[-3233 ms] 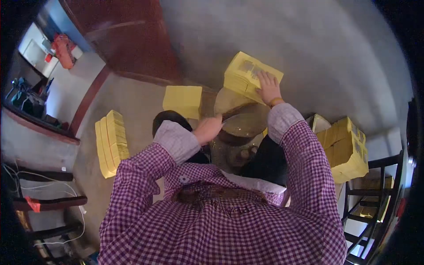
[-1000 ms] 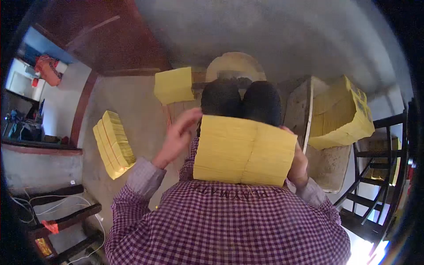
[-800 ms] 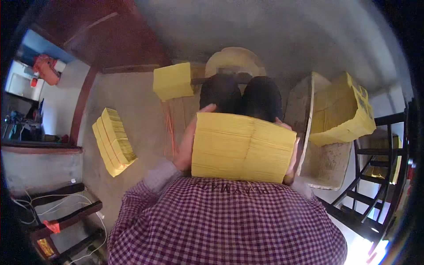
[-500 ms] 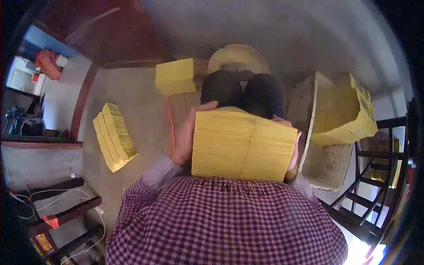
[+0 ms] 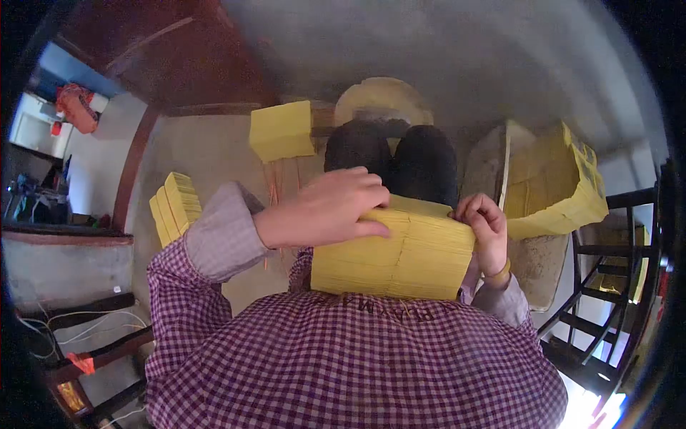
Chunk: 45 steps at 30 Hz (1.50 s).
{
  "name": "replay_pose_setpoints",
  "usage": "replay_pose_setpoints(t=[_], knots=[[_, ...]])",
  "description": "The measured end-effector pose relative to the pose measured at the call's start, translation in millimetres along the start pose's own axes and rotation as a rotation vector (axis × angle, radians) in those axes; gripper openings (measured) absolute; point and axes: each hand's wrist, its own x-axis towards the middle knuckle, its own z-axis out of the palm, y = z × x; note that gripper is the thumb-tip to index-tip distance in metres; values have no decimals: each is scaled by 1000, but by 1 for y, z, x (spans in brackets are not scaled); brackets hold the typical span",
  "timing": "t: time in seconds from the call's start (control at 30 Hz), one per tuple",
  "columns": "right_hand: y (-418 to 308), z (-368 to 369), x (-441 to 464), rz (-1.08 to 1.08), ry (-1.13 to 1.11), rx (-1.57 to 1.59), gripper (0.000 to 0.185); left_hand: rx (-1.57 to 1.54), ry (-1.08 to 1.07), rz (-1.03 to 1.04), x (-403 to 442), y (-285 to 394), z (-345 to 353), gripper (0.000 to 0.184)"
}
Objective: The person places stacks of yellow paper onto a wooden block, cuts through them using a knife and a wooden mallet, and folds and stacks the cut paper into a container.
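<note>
A thick stack of yellow paper [image 5: 386, 257] rests against my checked shirt, above my lap, its layered edges facing me. My left hand [image 5: 332, 207] lies over the stack's upper left part, thumb on the near edge and fingers curled on the top sheets. At the upper right corner, my right hand [image 5: 487, 232] has its fingers bent and pinched on the paper. Just beyond the stack are my dark-clad knees [image 5: 425, 161].
On the floor at left lies a tied yellow paper bundle [image 5: 171, 207]. Another yellow block [image 5: 281, 131] stands ahead near red strings [image 5: 273, 182]. At right, a trough-like container [image 5: 543, 268] and a large paper stack [image 5: 561, 186] sit beside a dark chair [image 5: 607, 286].
My left hand has moved from the stack's left side up onto its top. My right hand has shifted from the right side to the upper right corner.
</note>
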Motion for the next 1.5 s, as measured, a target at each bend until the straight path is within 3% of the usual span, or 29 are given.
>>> replay_pose_setpoints(t=[0.1, 0.2, 0.27, 0.3, 0.37, 0.5, 0.57, 0.63, 0.87, 1.07, 1.23, 1.47, 1.5], knots=[[-15, 0, 10, 21, -34, -80, 8, -85, -20, -2, 6, -9, 0, 28], [-50, 10, 32, 98, -142, -357, 10, -157, -45, -28, 10, -12, -2, 26], [-62, 22, 46, -161, -404, -775, 23, -153, -57, -38, 11, -10, -5, 26], [-66, 27, 52, -171, -406, -777, 23, -40, 21, -70, 11, -6, -8, 26], [-71, 37, 60, -461, -555, -1042, 35, 76, 102, -106, 14, -3, -9, 27], [-63, 42, 83, -456, -592, -1227, 34, 283, 325, 57, 26, -7, 2, 34], [-56, 44, 87, -480, -658, -1182, 32, 307, 395, 129, 30, -8, 5, 35], [-47, 44, 88, -498, -734, -1126, 29, 230, 164, 101, 32, -7, 8, 31], [-26, 38, 69, -277, -797, -700, 15, -47, 41, 158, 24, -18, 23, 29], [-22, 39, 58, -145, -734, -624, 13, -285, 185, 119, 12, -23, 46, 24], [-3, 34, 46, -5, -555, -471, 13, -429, 218, 2, 5, -25, 56, 25], [4, 32, 46, 83, -559, -426, 13, -518, 229, -13, 1, -29, 62, 24], [4, 32, 48, 113, -553, -409, 13, -422, 241, -6, 1, -29, 61, 24]])
